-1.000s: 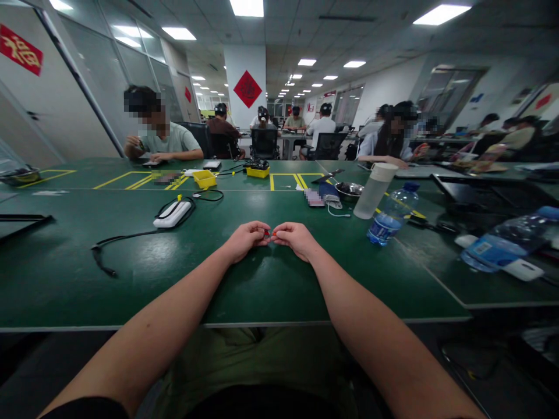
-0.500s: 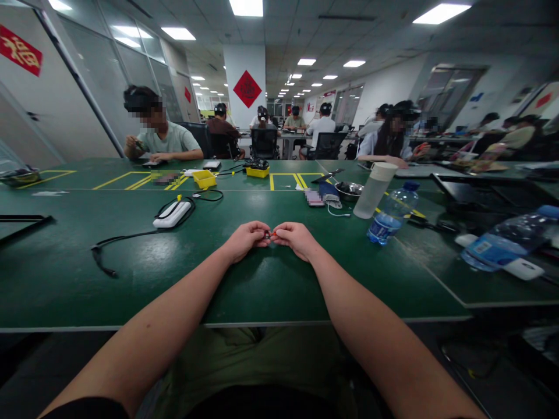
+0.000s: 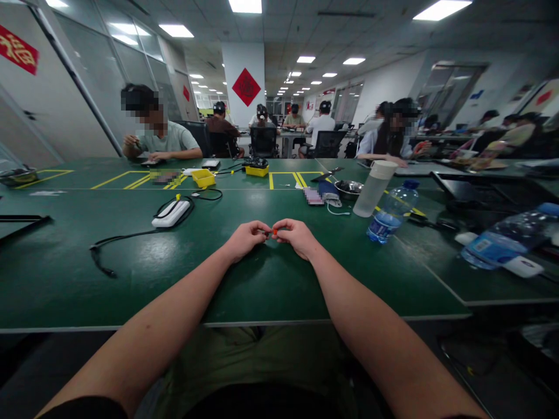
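Note:
Above the green table, my two hands meet fingertip to fingertip. My right hand pinches a small orange-red piece, too small to tell its kind. Opposite it, my left hand is closed in a pinch around a small dark piece that is mostly hidden by the fingers. The two pieces are close to each other; whether they touch I cannot tell.
A white power bank with a black cable lies left. Yellow trays stand farther back. On the right are a frosted bottle, a water bottle, a lying bottle and a metal bowl. Co-workers sit across the table.
The fingertips have shifted slightly, and more of the orange-red piece shows at my right fingers. The dark piece stays in my left fingers. The view has moved very slightly.

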### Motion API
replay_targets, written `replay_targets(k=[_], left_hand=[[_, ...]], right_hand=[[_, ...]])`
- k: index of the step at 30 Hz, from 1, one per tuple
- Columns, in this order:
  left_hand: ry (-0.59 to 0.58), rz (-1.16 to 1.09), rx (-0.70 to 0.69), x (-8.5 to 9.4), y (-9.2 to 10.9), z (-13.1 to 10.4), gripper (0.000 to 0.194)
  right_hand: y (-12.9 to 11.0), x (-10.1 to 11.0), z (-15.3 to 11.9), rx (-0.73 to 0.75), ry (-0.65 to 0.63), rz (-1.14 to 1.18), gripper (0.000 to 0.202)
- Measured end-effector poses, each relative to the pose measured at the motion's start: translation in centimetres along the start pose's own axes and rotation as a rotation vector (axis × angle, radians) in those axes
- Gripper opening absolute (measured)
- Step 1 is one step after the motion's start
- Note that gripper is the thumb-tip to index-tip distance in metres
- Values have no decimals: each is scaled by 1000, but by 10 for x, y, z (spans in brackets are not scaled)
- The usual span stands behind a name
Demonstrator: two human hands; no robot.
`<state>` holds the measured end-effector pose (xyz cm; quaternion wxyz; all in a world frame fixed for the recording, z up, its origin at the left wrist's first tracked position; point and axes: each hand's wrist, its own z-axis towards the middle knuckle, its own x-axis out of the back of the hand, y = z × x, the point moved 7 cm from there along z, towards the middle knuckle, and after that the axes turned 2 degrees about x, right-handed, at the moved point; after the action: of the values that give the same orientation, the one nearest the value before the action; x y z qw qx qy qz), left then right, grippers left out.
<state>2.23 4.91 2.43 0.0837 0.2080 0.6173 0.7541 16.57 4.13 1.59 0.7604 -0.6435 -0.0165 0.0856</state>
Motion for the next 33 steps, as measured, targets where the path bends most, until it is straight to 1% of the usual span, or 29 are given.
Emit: replay_targets(k=[3, 9, 15, 18, 22, 27, 33], left_hand=[[13, -5, -10, 1, 2, 0, 21], [-60, -132, 40, -5, -2, 1, 26], [-75, -161, 45, -6, -4, 1, 27], [-85, -153, 27, -5, -3, 1, 29], [-89, -155, 21, -6, -2, 1, 26], [-66, -104, 5, -6, 3, -1, 27], [-62, -82, 9, -6, -1, 0, 32]], right_hand=[[1, 1, 1, 4, 4, 10, 20], [5, -2, 0, -54, -29, 102, 14], [8, -1, 1, -55, -38, 102, 15], [9, -2, 1, -63, -50, 108, 16], [8, 0, 2, -35, -43, 94, 16], [10, 1, 3, -51, -32, 66, 21], [7, -2, 0, -76, -47, 136, 14]])
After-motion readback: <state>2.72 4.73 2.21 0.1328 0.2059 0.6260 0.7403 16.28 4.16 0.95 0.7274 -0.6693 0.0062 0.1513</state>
